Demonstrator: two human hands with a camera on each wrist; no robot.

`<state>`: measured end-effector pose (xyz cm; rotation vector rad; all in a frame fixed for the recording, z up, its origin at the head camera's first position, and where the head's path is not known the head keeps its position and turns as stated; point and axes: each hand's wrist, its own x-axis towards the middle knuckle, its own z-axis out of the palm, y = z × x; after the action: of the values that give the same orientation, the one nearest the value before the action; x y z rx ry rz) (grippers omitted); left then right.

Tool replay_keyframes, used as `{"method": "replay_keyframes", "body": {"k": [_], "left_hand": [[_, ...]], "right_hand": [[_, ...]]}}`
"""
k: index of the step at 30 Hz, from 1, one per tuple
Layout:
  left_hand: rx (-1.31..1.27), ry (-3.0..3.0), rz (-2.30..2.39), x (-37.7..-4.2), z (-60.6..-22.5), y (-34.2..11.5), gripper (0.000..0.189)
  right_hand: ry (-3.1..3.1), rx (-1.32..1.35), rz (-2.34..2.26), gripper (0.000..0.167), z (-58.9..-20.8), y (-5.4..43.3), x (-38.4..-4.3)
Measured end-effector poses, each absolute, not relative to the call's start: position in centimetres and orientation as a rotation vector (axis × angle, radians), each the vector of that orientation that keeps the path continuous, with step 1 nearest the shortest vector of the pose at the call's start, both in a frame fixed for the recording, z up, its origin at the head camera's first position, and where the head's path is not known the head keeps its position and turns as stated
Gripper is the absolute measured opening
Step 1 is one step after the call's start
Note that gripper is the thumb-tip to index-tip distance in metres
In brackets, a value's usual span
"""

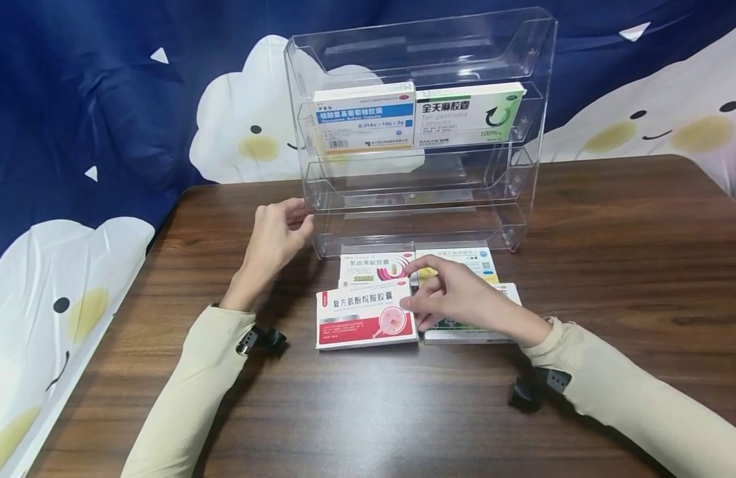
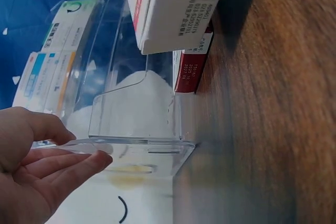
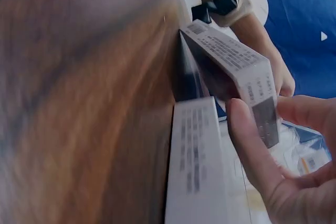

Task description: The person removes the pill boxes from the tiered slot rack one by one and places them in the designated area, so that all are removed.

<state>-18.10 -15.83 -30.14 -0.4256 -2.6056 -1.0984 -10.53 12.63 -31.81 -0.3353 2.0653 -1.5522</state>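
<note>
My right hand point(image 1: 454, 292) pinches the right end of a red-and-white medicine box point(image 1: 362, 332). In the right wrist view, thumb and fingers grip that box point(image 3: 231, 51) by one end, tilted above the table. My left hand point(image 1: 275, 232) is at the left side of a clear acrylic rack point(image 1: 416, 222), with thumb and fingers on either side of its side panel point(image 2: 136, 141). Behind the held box lies a white box with a pink swirl point(image 1: 368, 265). To its right are a yellow-and-white box point(image 1: 463, 259) and another white box point(image 1: 469, 334), both partly hidden by my right hand.
On an upper tier of the rack stand a blue-and-white capsule box point(image 1: 365, 119) and a green-and-white capsule box point(image 1: 469, 114), side by side. The rack stands toward the back of the brown wooden table point(image 1: 368, 411). A blue curtain with white clouds point(image 1: 135, 86) hangs behind.
</note>
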Motion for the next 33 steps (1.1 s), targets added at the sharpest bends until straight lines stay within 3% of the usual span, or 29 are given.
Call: {"method": "replay_keyframes", "body": {"k": [12, 18, 24, 33], "left_hand": [[-0.432, -2.596, -1.111, -18.1, -30.1, -15.7, 0.03], [-0.437, -2.595, -1.094, -18.2, -30.1, -15.6, 0.029], [-0.429, -2.597, -1.098, -18.2, -30.1, -15.7, 0.03], [-0.424, -2.602, -1.095, -18.2, -30.2, -15.8, 0.029]], "right_hand": [[2.271, -0.539, -1.321, 0.057, -30.9, 12.4, -8.7], [2.693, -1.148, -0.843, 0.041, -30.8, 11.1, -7.0], [2.721, -1.581, -0.474, 0.044, -31.4, 9.2, -5.6], [2.801, -1.623, -0.275, 0.039, -32.0, 8.2, -5.0]]}}
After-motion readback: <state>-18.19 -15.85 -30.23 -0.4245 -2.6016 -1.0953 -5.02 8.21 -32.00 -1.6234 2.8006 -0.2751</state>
